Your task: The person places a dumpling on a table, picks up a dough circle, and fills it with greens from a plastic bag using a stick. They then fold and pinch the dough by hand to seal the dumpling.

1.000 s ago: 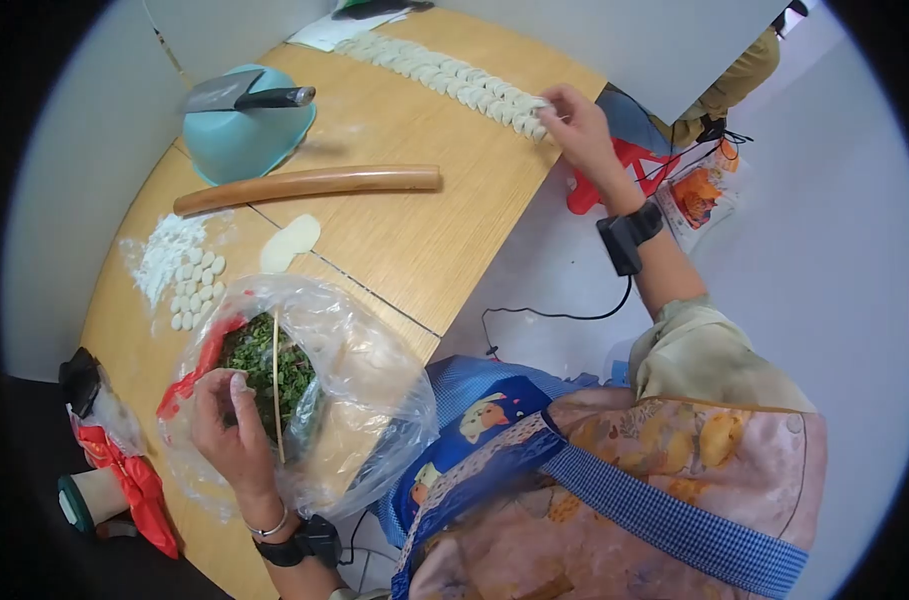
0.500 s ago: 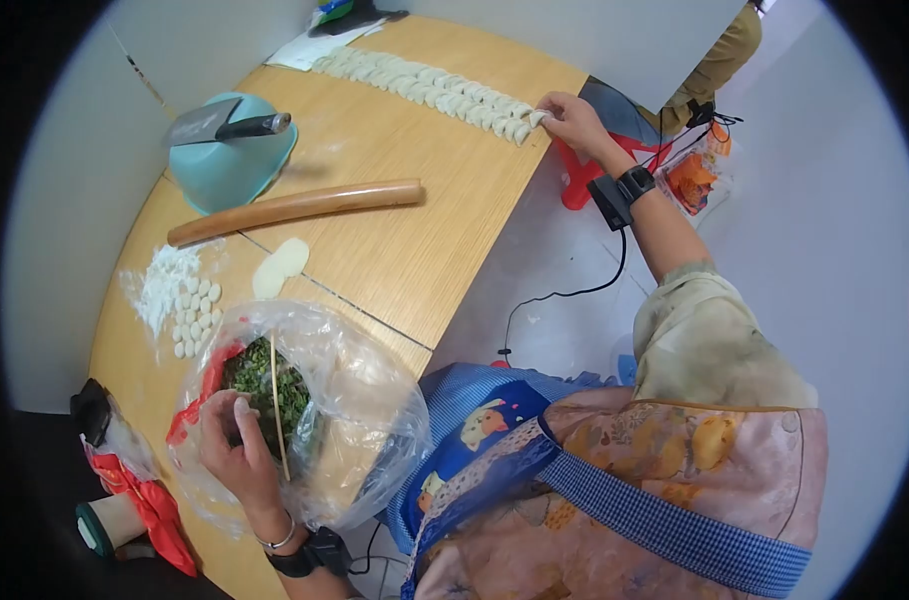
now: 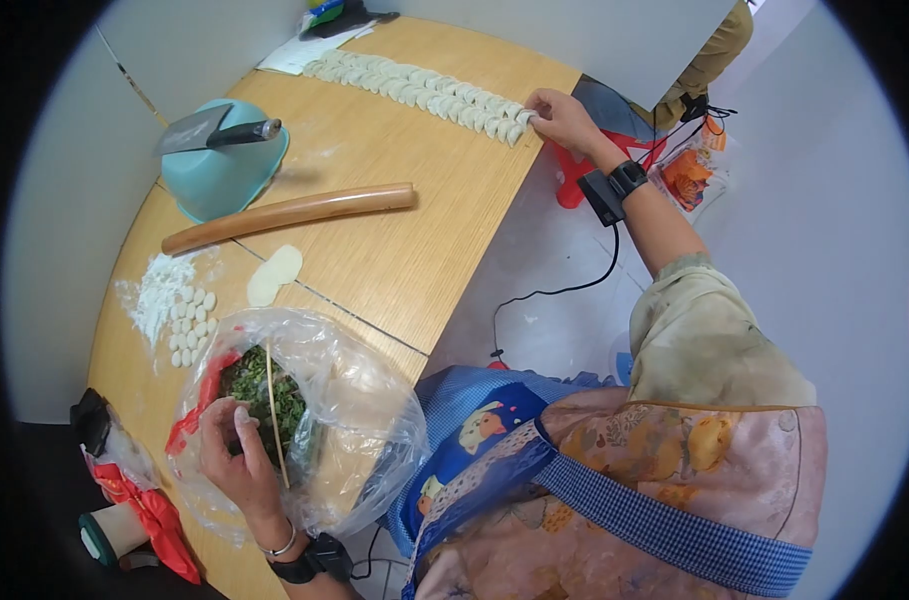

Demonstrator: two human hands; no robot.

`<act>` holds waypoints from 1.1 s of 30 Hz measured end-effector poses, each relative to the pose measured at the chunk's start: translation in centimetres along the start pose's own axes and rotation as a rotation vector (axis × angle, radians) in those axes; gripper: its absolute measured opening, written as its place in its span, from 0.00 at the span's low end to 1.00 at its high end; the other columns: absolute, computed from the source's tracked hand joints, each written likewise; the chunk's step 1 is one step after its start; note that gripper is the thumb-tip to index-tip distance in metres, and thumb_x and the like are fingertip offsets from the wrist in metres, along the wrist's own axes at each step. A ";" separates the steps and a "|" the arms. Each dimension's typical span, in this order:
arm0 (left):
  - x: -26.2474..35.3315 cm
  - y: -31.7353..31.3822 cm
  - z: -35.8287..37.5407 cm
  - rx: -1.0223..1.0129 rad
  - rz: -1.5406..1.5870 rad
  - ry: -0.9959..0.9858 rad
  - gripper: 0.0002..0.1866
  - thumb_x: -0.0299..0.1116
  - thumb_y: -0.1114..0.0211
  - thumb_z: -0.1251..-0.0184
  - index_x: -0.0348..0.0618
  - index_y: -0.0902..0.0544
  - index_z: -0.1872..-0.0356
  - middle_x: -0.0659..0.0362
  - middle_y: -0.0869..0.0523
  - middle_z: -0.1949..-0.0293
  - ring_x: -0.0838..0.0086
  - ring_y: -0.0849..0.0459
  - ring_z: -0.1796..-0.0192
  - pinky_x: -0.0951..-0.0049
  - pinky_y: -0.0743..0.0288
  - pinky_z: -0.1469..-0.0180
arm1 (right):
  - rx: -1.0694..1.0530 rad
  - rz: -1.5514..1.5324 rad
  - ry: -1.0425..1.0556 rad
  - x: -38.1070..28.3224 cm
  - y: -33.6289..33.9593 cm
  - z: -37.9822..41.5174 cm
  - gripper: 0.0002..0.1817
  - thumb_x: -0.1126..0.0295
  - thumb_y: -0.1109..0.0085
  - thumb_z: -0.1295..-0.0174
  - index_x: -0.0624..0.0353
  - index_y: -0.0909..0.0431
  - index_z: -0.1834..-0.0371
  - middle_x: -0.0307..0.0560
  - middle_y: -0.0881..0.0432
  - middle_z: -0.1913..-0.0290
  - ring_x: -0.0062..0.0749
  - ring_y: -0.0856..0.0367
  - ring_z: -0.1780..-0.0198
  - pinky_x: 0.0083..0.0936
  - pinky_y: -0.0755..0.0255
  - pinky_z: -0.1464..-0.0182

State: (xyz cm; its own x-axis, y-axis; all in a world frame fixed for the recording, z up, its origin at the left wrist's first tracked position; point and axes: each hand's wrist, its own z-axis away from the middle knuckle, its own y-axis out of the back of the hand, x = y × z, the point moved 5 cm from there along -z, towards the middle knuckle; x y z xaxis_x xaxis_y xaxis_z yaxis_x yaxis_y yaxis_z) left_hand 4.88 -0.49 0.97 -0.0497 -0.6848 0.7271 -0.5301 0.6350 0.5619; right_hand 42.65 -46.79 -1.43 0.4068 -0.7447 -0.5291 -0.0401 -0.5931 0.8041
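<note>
1. R hand [image 3: 566, 122]: thumb + fingertips pinched shut on a dumpling [image 3: 526, 117], approx. at the table-edge end of the dumpling rows [image 3: 414, 88]; wrist over table edge.
2. Held dumpling: mostly hidden by fingers, so its long axis can't be told; pale part visible points twd the rows, just beside the end pcs.
3. Rows: long axis runs diag. across table [image 3: 374, 270], upper L by the paper [image 3: 309, 50] down to R hand; indiv. pcs lie crosswise, overlapping.
4. L hand [image 3: 236, 455]: fingers loosely curled, thumb apart w/ a gap, over the clear plastic bag [image 3: 359, 400]; contact w/ bag unclear.
5. Thin stick [image 3: 273, 400]: just beside L hand, over green filling [image 3: 292, 405], long axis approx. up-down in view.
6. Rolling pin [image 3: 294, 215]: btwn rows and bag, near-horiz., R end slightly higher.
</note>
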 end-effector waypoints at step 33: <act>0.1 0.2 -0.1 0.050 -0.024 0.021 0.05 0.22 0.40 0.34 0.35 0.20 0.59 0.57 0.18 0.68 0.75 0.20 0.68 0.76 0.27 0.63 | 0.079 -0.038 -0.004 -0.3 0.1 0.1 0.08 0.73 0.41 0.45 0.62 0.23 0.63 0.43 0.19 0.71 0.27 0.20 0.69 0.25 0.26 0.65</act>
State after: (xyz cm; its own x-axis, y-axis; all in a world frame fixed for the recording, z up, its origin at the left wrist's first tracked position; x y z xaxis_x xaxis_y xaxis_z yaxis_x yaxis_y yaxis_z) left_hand 4.82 -0.40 1.16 -0.0183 -0.6917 0.7219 -0.5723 0.5993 0.5597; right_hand 42.41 -46.68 -1.29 0.4060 -0.7224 -0.5597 -0.0967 -0.6430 0.7598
